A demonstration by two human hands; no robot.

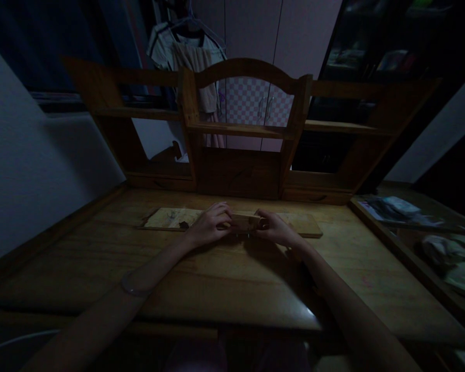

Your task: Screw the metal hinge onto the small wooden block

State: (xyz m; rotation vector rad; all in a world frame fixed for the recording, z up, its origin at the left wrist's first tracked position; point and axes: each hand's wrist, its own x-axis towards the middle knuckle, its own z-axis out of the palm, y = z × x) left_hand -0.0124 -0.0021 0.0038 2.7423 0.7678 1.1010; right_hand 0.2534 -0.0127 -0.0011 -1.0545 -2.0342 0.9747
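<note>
A short wooden block is held level between my two hands, over the middle of a long flat wooden board. My left hand grips the block's left end, fingers curled over it. Around its right end, the fingers of my right hand are bent and closed. Two thin, light points, perhaps nails or screws, show below the block's near edge. Whether the block rests on the board or is just above it, I cannot tell. The board has a dark, broken patch left of my left hand.
The board lies on a wooden desk. Behind it rises a wooden shelf unit with drawers. A wall stands on the left. Cloth and papers lie on the right. A dark object sits below my right forearm. The light is dim.
</note>
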